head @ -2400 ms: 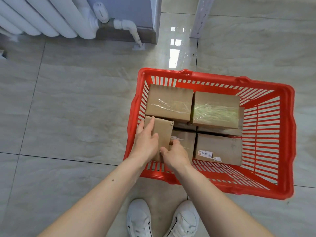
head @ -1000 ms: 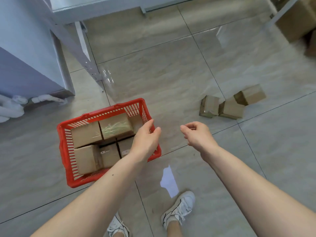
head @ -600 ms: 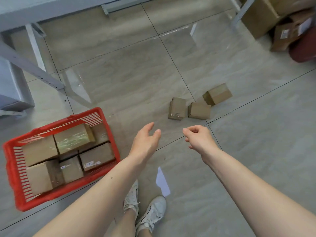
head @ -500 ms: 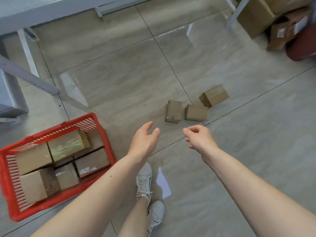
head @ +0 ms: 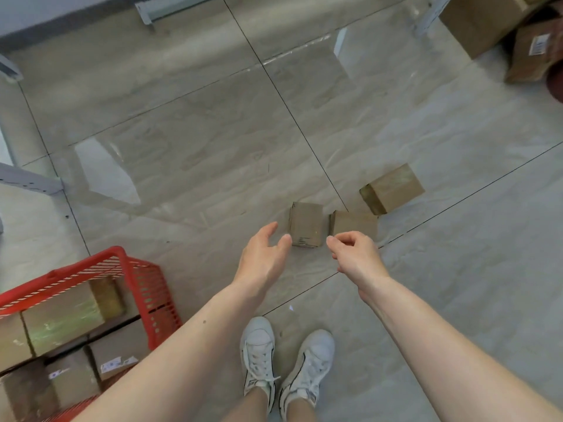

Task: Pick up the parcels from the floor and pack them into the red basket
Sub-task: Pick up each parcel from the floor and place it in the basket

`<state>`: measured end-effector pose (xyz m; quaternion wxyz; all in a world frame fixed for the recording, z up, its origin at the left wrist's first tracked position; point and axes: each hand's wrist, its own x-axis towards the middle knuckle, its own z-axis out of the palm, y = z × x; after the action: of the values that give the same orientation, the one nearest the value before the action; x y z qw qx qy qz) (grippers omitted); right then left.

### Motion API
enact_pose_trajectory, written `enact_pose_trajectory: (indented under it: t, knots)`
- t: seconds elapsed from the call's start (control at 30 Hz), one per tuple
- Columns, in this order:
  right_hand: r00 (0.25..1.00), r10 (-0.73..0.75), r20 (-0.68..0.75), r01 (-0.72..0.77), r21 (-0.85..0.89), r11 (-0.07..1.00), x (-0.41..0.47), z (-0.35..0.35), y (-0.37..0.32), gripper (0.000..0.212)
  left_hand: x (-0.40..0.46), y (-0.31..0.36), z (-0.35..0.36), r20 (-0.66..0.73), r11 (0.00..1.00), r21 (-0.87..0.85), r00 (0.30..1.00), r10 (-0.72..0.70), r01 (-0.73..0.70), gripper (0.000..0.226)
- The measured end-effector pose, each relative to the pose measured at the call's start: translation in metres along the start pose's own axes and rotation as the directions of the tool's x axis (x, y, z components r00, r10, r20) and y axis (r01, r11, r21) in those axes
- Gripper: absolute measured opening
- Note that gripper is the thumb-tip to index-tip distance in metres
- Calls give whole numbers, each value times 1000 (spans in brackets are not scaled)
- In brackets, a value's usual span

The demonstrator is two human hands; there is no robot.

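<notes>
Three brown cardboard parcels lie on the tiled floor ahead: a small one (head: pixel 305 223), a second (head: pixel 353 223) just right of it, and a larger one (head: pixel 393 188) farther right. My left hand (head: pixel 262 257) is stretched out just left of the small parcel, fingers relaxed, holding nothing. My right hand (head: pixel 355 254) hovers in front of the second parcel with fingers loosely curled and nothing in them. The red basket (head: pixel 146 281) sits at the lower left, partly cut off, with several parcels inside.
My two white sneakers (head: pixel 286 357) stand on the floor below the hands. Large cardboard boxes (head: pixel 484 19) are stacked at the top right beside a metal leg. Grey metal frame legs (head: pixel 30 181) stand at the left.
I let go of the parcel in the basket and turned right. The basket slid to the lower left of view, and both empty hands have come close to the floor parcels.
</notes>
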<state>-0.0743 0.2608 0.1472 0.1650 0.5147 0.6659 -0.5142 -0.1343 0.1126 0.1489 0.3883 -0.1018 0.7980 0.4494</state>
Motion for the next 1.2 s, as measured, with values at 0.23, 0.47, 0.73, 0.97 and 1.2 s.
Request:
enact_pose_trajectory:
  t: [0.23, 0.47, 0.73, 0.97, 1.2]
  knots:
    - [999, -6, 47, 12, -124, 992, 99, 28, 33, 53, 87, -45, 52, 13, 998, -35, 999, -43, 44, 61]
    - [993, 43, 109, -19, -206, 978, 197, 66, 75, 48, 184, -89, 96, 13, 997, -28, 997, -74, 74, 60]
    - [991, 74, 108, -51, -204, 978, 244, 89, 88, 40, 234, -108, 120, 78, 994, -16, 991, -104, 106, 29]
    - [995, 3, 97, 13, -155, 988, 192, 75, 41, 33, 182, -67, 90, -19, 994, -85, 998, -68, 66, 30]
    - [995, -73, 72, 79, -85, 993, 92, 37, -30, 14, 89, 0, 36, -137, 979, -201, 990, -35, 6, 40]
